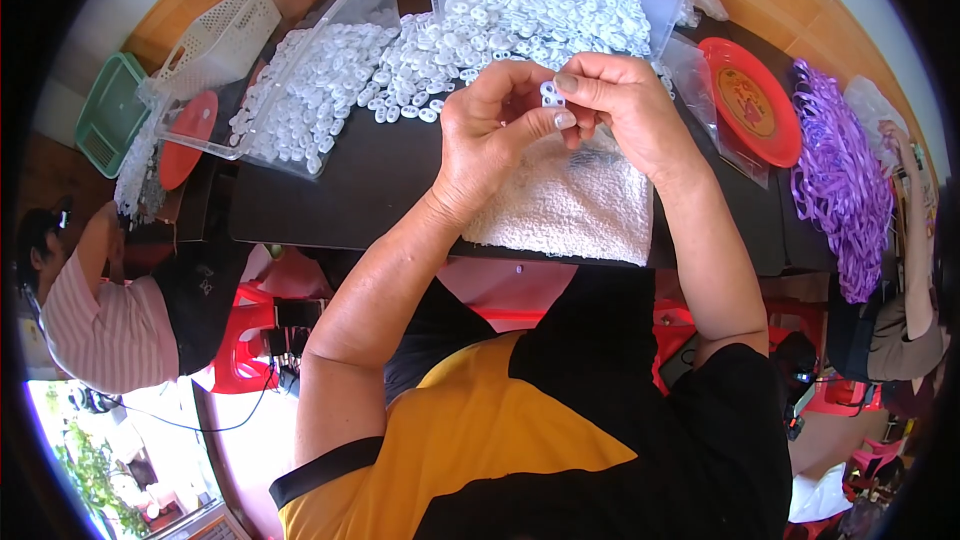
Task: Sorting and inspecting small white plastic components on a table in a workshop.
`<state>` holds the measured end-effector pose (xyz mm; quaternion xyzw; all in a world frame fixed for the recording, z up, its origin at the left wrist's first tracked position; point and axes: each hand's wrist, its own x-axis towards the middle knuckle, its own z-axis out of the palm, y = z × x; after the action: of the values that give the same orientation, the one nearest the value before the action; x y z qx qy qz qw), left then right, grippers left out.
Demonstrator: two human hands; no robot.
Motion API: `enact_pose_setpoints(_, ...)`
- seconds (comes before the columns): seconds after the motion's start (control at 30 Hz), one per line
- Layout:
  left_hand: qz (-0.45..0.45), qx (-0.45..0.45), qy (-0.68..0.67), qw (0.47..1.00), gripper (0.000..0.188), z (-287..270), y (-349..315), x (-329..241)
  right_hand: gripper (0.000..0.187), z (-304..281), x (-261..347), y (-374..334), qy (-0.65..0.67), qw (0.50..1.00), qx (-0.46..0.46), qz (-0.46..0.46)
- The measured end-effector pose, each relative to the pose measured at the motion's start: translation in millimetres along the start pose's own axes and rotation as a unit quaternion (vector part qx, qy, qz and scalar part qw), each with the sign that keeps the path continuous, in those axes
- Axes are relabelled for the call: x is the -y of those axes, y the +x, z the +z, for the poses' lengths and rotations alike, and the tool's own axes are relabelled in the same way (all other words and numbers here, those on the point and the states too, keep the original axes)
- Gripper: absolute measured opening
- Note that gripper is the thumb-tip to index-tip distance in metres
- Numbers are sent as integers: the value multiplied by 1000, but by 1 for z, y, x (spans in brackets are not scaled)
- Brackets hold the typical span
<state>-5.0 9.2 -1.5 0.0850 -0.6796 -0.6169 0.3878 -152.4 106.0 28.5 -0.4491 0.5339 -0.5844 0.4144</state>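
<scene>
Above the towel, my left hand (490,120) and my right hand (622,100) meet with thumbs and fingers closed around small white plastic pieces with dark holes (551,96). How many pieces are pinched there is hard to tell, as the fingers cover part of them. A cream terry towel (575,202) lies on the dark table (345,205) beneath my hands. Just beyond them spreads a loose heap of similar white two-holed pieces (425,65).
A clear bin (685,5) full of pieces stands at the back; another clear bin (350,5) lies tipped at left. Around them are a white basket (228,40), green tray (108,115), red plate (775,130) and purple ribbons (845,190). People sit on both sides.
</scene>
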Motion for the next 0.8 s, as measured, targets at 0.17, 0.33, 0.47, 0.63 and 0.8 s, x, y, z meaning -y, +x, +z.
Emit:
enact_pose_setpoints(0.17,4,20,-31,999,30,-1,-2,-2,23,3,1,-1,-13,1000,-5,10)
enact_pose_setpoints(0.33,31,18,-24,999,29,-1,-5,-3,23,6,1,-3,9,1000,-1,18)
enact_pose_setpoints(0.47,24,8,15,1000,29,-3,-6,-1,23,9,-1,-4,53,998,1,24)
enact_pose_setpoints(0.63,35,3,26,999,32,-4,-8,-5,21,12,1,-6,67,997,3,31)
enact_pose_setpoints(0.8,42,-5,60,997,30,-5,-8,-5,22,14,-1,-7,80,996,10,31)
